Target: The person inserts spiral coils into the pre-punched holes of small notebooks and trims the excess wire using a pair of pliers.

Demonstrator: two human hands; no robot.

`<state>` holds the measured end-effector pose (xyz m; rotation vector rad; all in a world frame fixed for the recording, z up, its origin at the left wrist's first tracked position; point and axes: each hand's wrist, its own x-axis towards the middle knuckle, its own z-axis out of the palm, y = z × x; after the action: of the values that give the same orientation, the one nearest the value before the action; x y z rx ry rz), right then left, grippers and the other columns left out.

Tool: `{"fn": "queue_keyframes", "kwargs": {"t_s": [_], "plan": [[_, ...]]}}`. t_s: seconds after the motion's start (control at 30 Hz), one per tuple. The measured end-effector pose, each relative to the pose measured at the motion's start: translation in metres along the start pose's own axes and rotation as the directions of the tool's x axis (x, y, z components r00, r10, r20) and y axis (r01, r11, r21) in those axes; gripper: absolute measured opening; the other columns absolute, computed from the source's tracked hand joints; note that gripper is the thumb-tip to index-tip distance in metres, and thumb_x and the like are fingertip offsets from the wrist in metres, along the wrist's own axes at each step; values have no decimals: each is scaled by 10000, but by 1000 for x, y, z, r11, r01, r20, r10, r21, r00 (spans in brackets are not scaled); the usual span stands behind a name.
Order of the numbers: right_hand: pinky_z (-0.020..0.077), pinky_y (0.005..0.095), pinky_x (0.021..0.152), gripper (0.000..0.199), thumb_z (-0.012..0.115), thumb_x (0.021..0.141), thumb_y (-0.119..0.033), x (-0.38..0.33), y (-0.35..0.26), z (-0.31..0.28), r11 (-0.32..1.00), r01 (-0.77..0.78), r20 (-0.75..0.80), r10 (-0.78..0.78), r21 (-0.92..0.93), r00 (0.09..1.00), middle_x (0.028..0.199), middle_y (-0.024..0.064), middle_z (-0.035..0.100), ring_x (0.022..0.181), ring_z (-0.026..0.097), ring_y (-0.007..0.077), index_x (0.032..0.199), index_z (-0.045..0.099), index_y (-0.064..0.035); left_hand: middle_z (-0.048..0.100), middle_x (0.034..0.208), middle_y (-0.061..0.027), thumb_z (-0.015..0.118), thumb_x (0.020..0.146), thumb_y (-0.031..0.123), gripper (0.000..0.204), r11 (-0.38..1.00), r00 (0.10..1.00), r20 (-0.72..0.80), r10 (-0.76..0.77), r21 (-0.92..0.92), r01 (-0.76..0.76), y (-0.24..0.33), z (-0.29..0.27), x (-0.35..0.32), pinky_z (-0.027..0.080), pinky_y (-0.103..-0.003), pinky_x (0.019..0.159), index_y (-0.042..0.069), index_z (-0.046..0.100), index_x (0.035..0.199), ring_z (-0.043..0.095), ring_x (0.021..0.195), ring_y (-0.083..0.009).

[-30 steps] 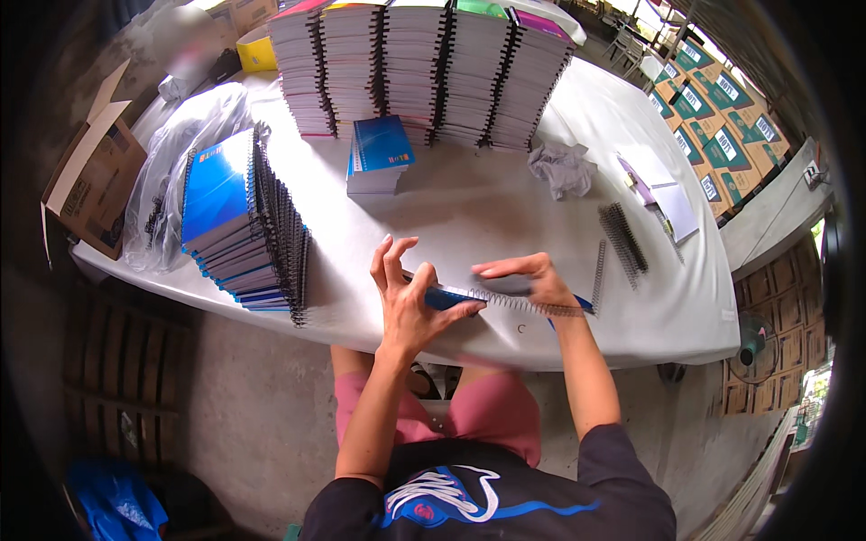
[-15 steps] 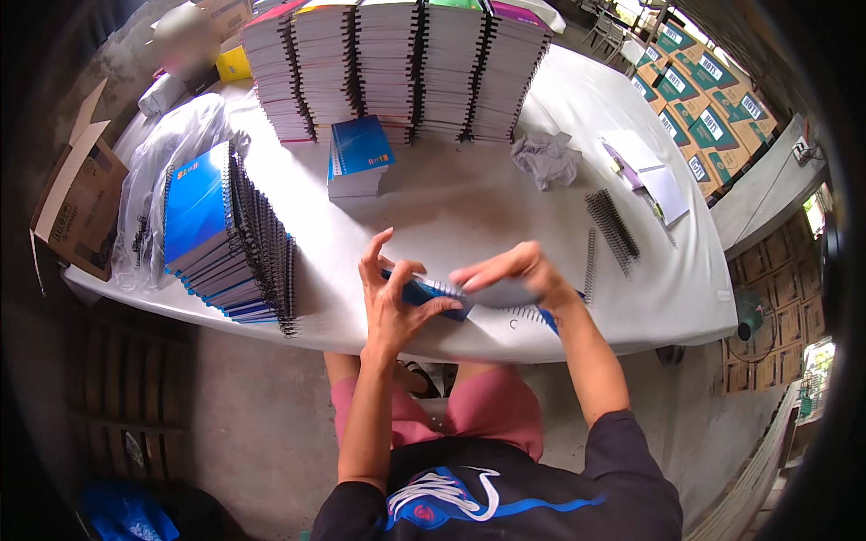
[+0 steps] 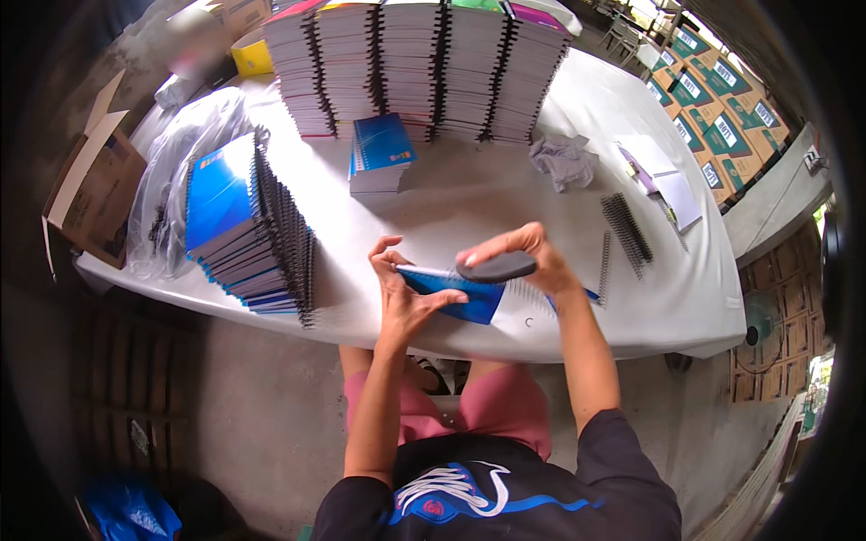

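A white cloth covers the table (image 3: 658,316), its edge hanging over a grey concrete floor (image 3: 253,388). Taking the blue notebook (image 3: 478,305) near the table's front edge as the clock's centre, brown cartons (image 3: 713,108) stand stacked at two o'clock, their green labels with white panels printed in dark lettering. The small stack (image 3: 382,151) at eleven o'clock bears a little coloured title on its blue cover; between nine and ten, a taller blue stack (image 3: 221,194) is similarly marked. Thick stacks of paper with black spiral spines (image 3: 410,72) rise between eleven and twelve; wrinkled grey material (image 3: 564,162) sits at one, springy black coils (image 3: 625,230) at two. The left hand (image 3: 406,302) pinches the notebook between thumb and fingers; the right hand (image 3: 541,257) is closed on a smooth, dark oval object (image 3: 503,267) over its right end.
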<state>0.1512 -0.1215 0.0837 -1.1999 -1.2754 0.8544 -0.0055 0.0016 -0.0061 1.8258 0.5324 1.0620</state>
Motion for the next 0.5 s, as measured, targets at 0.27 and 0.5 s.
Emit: {"fn": "queue_keyframes", "kwargs": {"t_s": [0.27, 0.5], "plan": [[501, 280, 843, 397, 519, 606, 144, -4, 15, 10, 978, -193, -105, 185, -74, 977, 937, 159, 692, 878, 661, 202, 936, 704, 21, 318, 1090, -135, 932, 406, 384, 931, 982, 997, 76, -28, -182, 41, -6, 1, 1, 430, -360, 820, 77, 263, 976, 402, 1022, -238], [495, 281, 849, 408, 468, 605, 110, -4, 5, 12, 855, -231, -202, 151, -464, 968, 936, 151, 696, 887, 661, 199, 917, 711, 11, 320, 1087, -129, 923, 411, 391, 942, 988, 990, 138, 23, -153, -1, -7, 0, 5, 401, -360, 858, 83, 248, 991, 390, 1026, -231]]}}
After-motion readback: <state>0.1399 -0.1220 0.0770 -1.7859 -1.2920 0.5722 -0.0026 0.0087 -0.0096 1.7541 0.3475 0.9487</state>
